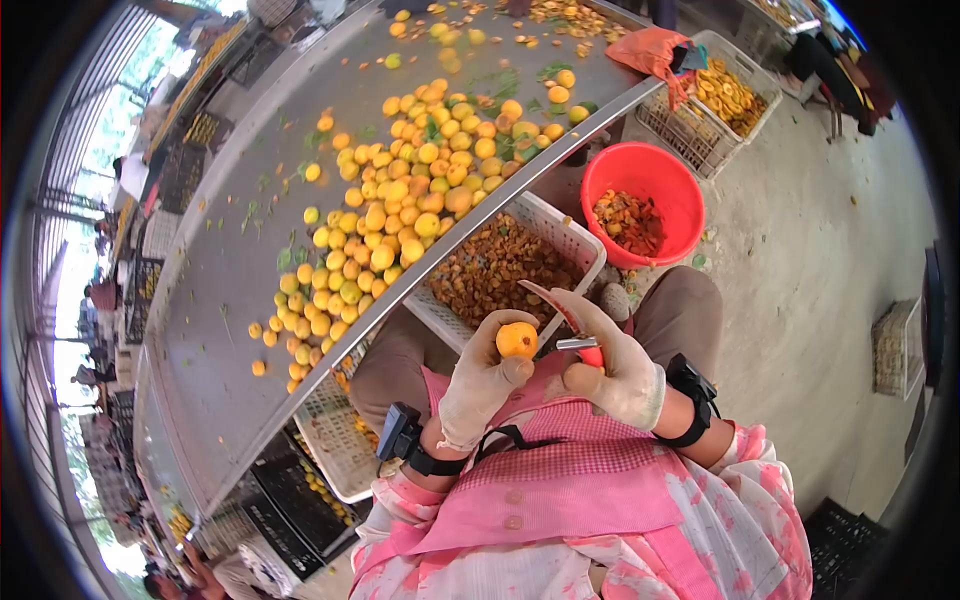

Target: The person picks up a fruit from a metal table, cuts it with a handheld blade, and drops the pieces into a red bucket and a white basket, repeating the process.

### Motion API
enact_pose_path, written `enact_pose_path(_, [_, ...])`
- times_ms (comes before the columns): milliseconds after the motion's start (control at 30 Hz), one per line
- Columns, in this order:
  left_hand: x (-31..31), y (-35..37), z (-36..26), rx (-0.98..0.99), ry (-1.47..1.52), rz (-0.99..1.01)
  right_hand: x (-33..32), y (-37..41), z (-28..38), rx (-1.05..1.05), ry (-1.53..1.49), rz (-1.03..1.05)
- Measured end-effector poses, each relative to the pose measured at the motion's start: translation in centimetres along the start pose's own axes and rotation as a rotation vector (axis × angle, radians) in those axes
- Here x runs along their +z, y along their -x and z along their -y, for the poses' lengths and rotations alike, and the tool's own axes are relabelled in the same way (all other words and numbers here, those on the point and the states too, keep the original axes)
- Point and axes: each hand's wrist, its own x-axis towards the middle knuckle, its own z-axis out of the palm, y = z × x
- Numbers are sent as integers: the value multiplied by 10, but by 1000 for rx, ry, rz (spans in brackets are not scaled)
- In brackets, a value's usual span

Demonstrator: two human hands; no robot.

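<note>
My left hand (478, 378), in a pale glove, is closed around a yellow-orange apricot-like fruit (516, 340) with a brownish spot facing up. Close beside it, my right hand (622, 372), also gloved, grips a red-handled tool (592, 355). A short metal piece and a curved, pointed blade show at the tool; how they join is hidden by the fingers. The tool and the fruit appear apart. Below both hands, between my knees, a white crate (592, 262) holds many brown-orange scraps.
A metal table (225, 300) on my left carries a heap of yellow fruits (400, 210) and loose leaves. Its raised edge runs diagonally past my hands. A red tub (690, 190) with scraps stands beyond my knees, near a crate of cut fruit (730, 97). Other people work farther off.
</note>
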Motion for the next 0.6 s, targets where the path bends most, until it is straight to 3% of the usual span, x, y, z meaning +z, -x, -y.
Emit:
enact_pose_path(100, [-6,19,-1,32,32,-2,8,-14,1,-10,-4,150])
enact_pose_path(167, [-12,30,-3,-36,47,-15,10,-26,-26,0,450,-30])
enact_pose_path(200, [-16,35,-2,-22,58,-19,13,-25,-26,-19,486,-28])
enact_pose_path(233, [-20,36,-1,-11,92,-9,18,-23,-31,-167,393,-13])
enact_pose_path(300, [-24,46,4,-12,149,-13,29,-16,1,-42,58,111])
enact_pose_path(400, [-26,50,3,53,108,-9,36,-15,15,158,-93,157])
enact_pose_path(500, [-25,56,3,128,74,1,49,-13,16,0,80,179])
enact_pose_path(600, [-27,59,6,163,3,8,57,-11,18,15,82,194])
